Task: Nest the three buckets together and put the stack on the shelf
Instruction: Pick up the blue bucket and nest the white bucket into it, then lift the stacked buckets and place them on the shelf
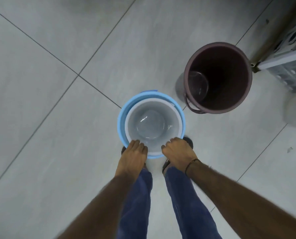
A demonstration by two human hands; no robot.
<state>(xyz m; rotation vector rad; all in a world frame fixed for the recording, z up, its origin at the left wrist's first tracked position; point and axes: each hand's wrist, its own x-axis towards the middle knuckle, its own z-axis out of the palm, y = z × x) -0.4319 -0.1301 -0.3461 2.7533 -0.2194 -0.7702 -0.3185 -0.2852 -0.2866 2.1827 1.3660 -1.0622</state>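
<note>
A white bucket (153, 125) sits nested inside a light blue bucket (122, 118) on the tiled floor right in front of my feet. My left hand (134, 155) grips the near left part of the nested rims, fingers curled over the edge. My right hand (177, 150) grips the near right part of the same rims. A dark maroon bucket (219, 76) stands upright and apart on the floor to the far right, its handle hanging down at its near side. It looks empty inside.
A shelf unit (285, 57) with a pale rail and a metal post stands at the far right edge, just beyond the maroon bucket. Grey floor tiles (57, 83) spread to the left and ahead. My legs and sandalled feet are below the buckets.
</note>
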